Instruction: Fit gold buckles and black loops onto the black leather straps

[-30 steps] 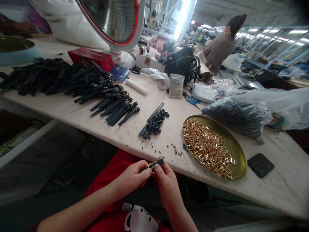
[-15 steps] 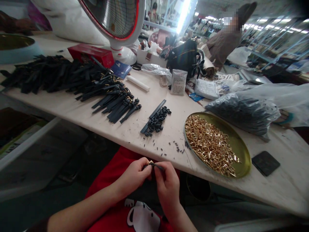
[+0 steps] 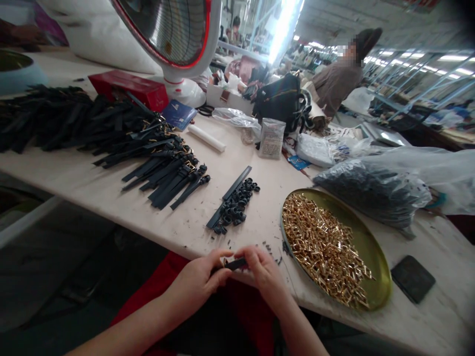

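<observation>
Between my hands is a short black strap (image 3: 236, 264) with a gold buckle partly showing at its left end. My left hand (image 3: 208, 272) pinches the buckle end, and its fingers cover much of it. My right hand (image 3: 260, 262) grips the strap's other end between thumb and fingers. Just beyond them on the table lie small black loops (image 3: 237, 202) heaped against dark flat strips (image 3: 237, 183). To the right, a round gold-coloured tray (image 3: 380, 277) holds many small gold buckles (image 3: 322, 242).
A large pile of black buckled straps (image 3: 159, 158) covers the table's left. Behind stand a fan (image 3: 178, 74), a red box (image 3: 129, 89) and a black bag (image 3: 278, 99). A plastic bag of dark pieces (image 3: 374, 188) and a black square pad (image 3: 413, 278) lie right. Another person (image 3: 337, 81) is farther back.
Both hands have risen slightly toward the table edge. More of the black strap shows between them, and my right hand has shifted its hold. The view has tilted, placing the table lower.
</observation>
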`<action>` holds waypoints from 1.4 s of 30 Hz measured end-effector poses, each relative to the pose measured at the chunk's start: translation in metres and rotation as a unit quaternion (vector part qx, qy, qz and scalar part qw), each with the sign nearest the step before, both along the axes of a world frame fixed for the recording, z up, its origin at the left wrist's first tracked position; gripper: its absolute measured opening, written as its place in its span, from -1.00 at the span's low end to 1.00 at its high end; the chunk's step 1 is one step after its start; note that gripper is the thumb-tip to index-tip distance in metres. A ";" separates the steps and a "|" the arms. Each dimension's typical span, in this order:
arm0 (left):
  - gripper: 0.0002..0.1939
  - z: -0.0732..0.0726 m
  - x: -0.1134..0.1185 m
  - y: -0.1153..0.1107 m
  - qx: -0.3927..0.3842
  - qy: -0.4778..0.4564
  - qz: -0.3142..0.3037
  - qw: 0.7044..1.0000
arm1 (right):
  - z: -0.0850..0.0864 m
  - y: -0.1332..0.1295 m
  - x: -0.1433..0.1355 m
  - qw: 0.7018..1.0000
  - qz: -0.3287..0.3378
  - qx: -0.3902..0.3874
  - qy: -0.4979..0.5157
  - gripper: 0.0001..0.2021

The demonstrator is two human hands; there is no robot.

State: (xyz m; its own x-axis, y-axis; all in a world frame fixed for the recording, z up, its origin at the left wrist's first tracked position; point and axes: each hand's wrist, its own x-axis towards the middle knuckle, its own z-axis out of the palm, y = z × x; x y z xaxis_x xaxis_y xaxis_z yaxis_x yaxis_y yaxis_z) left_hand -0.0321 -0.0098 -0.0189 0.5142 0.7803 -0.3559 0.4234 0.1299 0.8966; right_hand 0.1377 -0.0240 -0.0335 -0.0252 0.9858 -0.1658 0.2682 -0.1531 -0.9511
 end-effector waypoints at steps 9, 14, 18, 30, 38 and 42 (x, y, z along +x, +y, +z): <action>-0.75 -0.014 0.003 0.018 -0.031 -0.037 0.064 0.997 | -0.020 0.083 0.025 0.937 0.008 0.149 -0.315 -0.84; -0.74 -0.012 0.002 0.017 -0.003 -0.026 0.099 0.995 | -0.021 0.063 0.027 0.964 -0.070 0.122 -0.224 -0.88; -0.74 -0.001 0.005 0.013 0.060 -0.035 0.134 0.989 | -0.003 0.027 0.015 0.997 -0.063 0.025 -0.033 -0.76; -0.75 0.025 -0.002 -0.020 0.082 0.040 -0.044 0.995 | 0.000 -0.041 -0.019 0.984 -0.073 -0.016 0.161 -0.82; -0.73 0.028 -0.009 -0.037 0.017 -0.074 0.001 0.997 | 0.007 -0.058 -0.030 0.981 -0.093 0.014 0.168 -0.83; -0.78 0.027 -0.010 -0.036 -0.008 -0.083 0.016 0.996 | 0.010 -0.064 -0.033 0.977 -0.069 0.005 0.203 -0.69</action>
